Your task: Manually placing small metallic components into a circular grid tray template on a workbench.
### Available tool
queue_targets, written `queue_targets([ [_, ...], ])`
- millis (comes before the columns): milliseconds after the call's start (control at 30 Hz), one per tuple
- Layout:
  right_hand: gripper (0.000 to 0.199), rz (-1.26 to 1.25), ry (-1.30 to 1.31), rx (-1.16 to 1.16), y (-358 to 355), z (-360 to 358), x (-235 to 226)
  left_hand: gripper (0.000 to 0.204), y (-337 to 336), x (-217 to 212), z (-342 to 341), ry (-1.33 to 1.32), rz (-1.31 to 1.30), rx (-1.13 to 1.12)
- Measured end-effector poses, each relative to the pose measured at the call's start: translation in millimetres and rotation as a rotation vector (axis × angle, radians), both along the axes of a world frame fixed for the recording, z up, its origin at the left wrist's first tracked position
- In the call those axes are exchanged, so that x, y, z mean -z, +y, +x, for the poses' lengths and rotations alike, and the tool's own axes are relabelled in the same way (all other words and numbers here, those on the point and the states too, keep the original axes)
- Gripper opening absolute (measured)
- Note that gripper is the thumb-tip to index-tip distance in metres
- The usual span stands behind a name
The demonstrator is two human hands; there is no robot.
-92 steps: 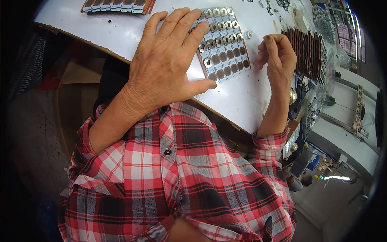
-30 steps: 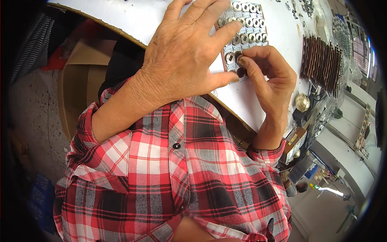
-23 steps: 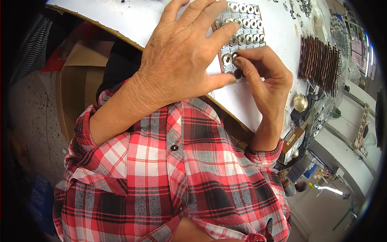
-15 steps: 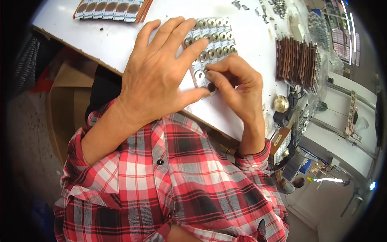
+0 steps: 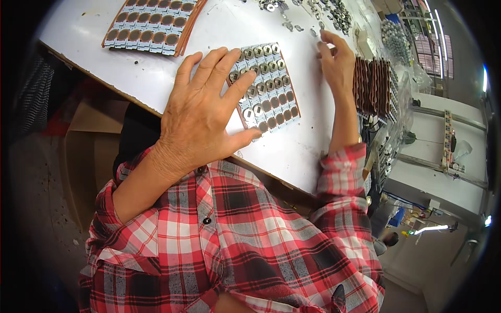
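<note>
A panel of small light-blue boards lies on the white table, with rows of dark round pads. Silver round metal pieces sit on its upper rows, and a couple more are at the lower left. My left hand rests spread over the panel's left edge and hides part of it. Right of the panel, my right hand is out by scattered small metal pieces. Its thumb and forefinger are bent and apart; no held piece can be made out between them.
A stack of similar panels lies at the far left. A heap of metal parts spreads across the far table. Brown panels standing on edge line the right side. The table's near edge runs before me; a cardboard box is below.
My right hand has left the panel's lower part and moved away to the right and far side. Another silver piece now shows in the panel's lower rows. My left hand stays over the panel.
</note>
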State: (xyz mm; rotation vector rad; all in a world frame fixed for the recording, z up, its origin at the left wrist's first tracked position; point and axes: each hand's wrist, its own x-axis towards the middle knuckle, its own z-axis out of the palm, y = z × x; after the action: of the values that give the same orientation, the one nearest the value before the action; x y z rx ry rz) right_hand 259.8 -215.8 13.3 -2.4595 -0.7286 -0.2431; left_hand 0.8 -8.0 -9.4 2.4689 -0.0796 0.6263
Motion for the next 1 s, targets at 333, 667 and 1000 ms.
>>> queue_targets([
  [333,0.019,0.038,0.070,-0.143,-7.7,-36.8,1.4,0.083,1.2,1.7,0.4,-0.016,-0.031,0.000],
  [667,0.023,0.441,0.485,0.092,-22.4,-77.6,0.2,0.080,0.9,4.0,0.2,-0.032,0.004,-0.012],
  [1000,0.010,0.216,0.238,-0.104,-22.8,-83.8,5.9,0.080,2.1,0.1,-0.9,-0.007,0.063,-0.017],
])
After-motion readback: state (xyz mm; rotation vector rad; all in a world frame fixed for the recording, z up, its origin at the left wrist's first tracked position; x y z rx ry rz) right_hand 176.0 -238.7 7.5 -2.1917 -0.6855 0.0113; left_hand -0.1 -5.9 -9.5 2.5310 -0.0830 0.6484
